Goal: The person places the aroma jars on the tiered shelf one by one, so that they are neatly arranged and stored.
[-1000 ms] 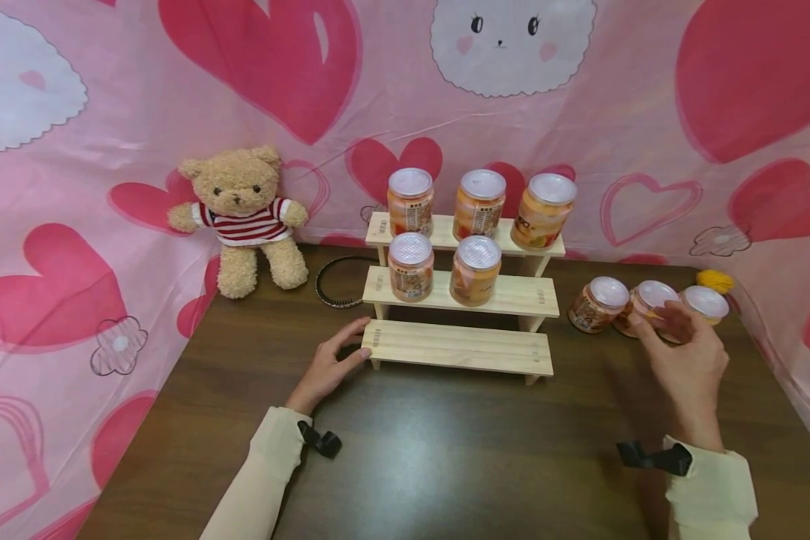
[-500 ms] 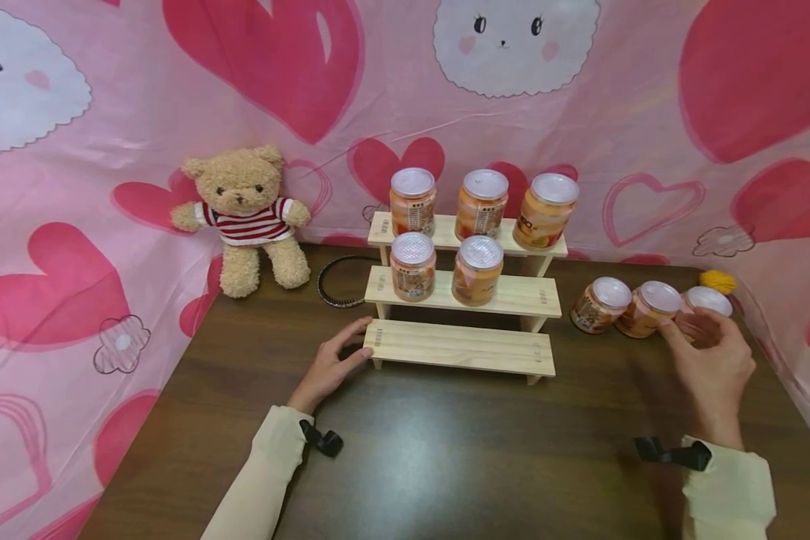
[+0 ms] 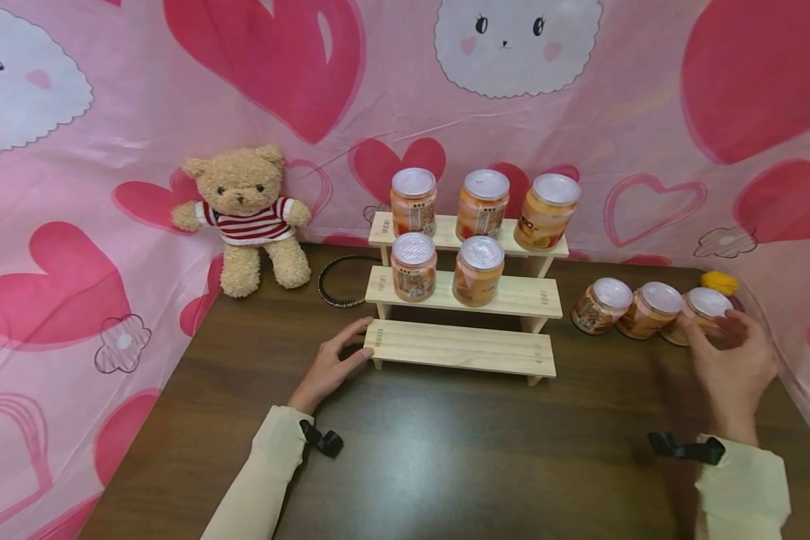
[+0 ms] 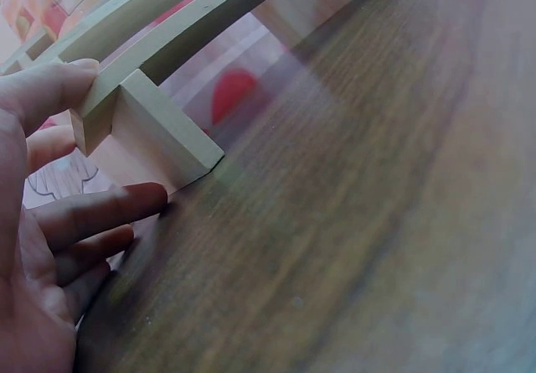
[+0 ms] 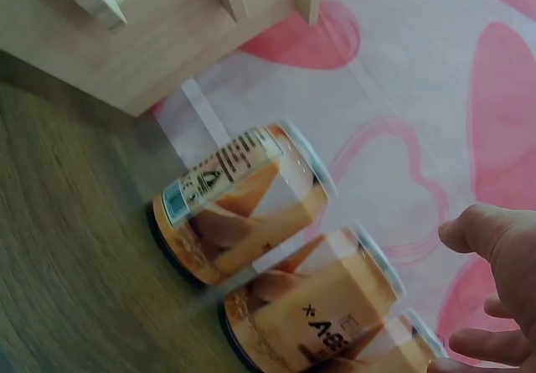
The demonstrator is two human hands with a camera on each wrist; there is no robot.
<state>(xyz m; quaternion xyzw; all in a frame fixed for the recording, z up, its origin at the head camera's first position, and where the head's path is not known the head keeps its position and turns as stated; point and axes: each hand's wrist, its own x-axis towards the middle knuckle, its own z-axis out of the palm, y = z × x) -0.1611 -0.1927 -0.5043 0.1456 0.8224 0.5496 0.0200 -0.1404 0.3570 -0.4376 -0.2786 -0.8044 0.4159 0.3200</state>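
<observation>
My left hand (image 3: 328, 360) holds the left end of a stepped wooden shelf (image 3: 459, 345) at its lowest step. In the left wrist view the thumb lies over the board's edge, an index finger meets its end, and the other fingers extend beneath. On the right, my right hand (image 3: 736, 360) is spread around the outermost of three jars (image 3: 690, 330), thumb in front of it and fingers at its far side. Beside that jar stand a middle jar (image 3: 641, 319) and a left jar (image 3: 590, 313). The right wrist view shows the thumb (image 5: 477, 230) apart from the jars.
Two similar jars (image 3: 413, 277) stand on the middle step and three (image 3: 484, 206) on the top step. A teddy bear (image 3: 243, 217) sits at the back left beside a dark looped band (image 3: 337, 283). Something yellow (image 3: 719, 283) lies behind the outermost jar.
My right hand has moved right, from over the middle jar to the outermost one, and its fingers have spread. My left hand stays at the shelf's end. The jars look unmoved.
</observation>
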